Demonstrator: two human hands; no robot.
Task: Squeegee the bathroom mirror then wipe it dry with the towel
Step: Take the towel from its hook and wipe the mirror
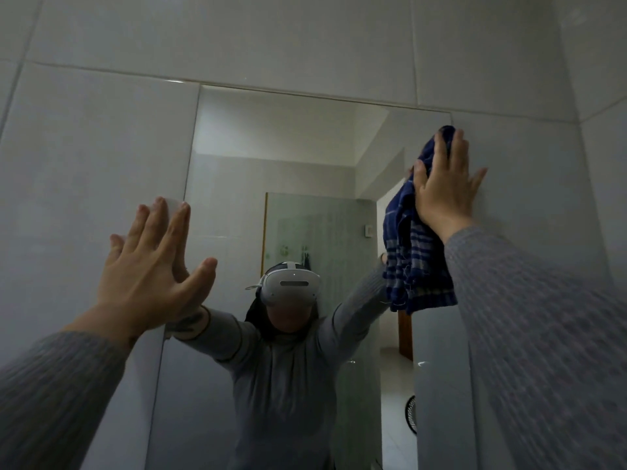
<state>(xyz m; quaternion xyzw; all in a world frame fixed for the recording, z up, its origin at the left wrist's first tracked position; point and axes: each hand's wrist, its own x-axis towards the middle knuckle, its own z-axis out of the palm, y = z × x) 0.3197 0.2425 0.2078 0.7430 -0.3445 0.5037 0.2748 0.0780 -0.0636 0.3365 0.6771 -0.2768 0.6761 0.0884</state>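
Your room is dim and grey. The brightest spot is the doorway seen inside the mirror (305,157), low on its right side. Small shiny glints sit on the tiles (101,147) above the mirror. Straight lines bend near the edges. Your right sleeve (543,334) looks blurry.

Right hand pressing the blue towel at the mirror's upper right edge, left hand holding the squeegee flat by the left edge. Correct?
Not quite. In the head view the left hand is empty, open and flat by the mirror's left edge; no squeegee is visible. The right hand does press the blue towel at the upper right edge.
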